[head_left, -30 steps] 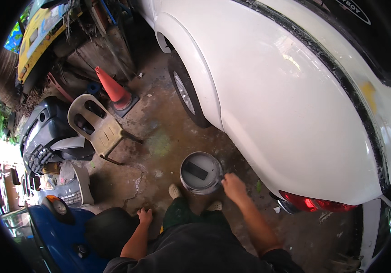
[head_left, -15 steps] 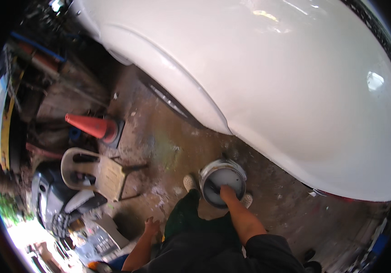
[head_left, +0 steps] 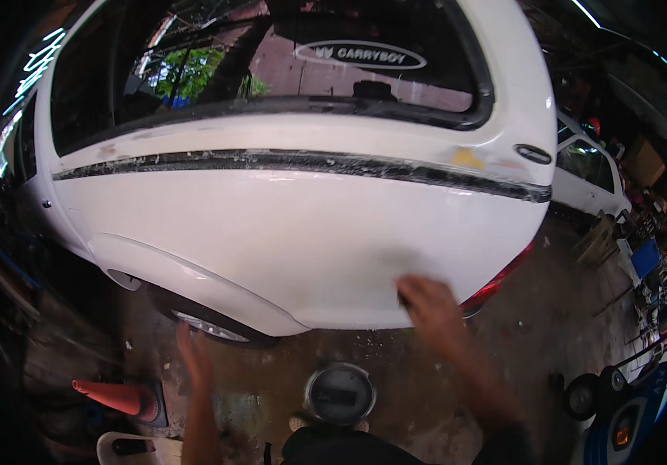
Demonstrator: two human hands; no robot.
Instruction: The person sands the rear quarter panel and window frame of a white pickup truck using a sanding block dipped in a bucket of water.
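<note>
The right hand [head_left: 430,306] was curled before the car [head_left: 504,108], far; blur hid any grip. The left hand [head_left: 193,349] had its fingers apart. The bucket [head_left: 309,394] stood near. The panel [head_left: 209,209] looked smooth, its strip [head_left: 287,160] patchy; how much was finished couldn't be told.

Before you, a white vehicle [head_left: 271,225] stands side-on across the upper and middle frame, its glossy flank crossed by a scuffed black strip [head_left: 271,161], a yellowish patch [head_left: 469,159] at upper right. Right of centre, you hold a small dark piece [head_left: 402,294], blurred, its contact with the bodywork unclear. A round, pale-rimmed bucket [head_left: 309,391] stands upright at lower centre, a dark rectangular shape [head_left: 337,397] visible inside.
</note>
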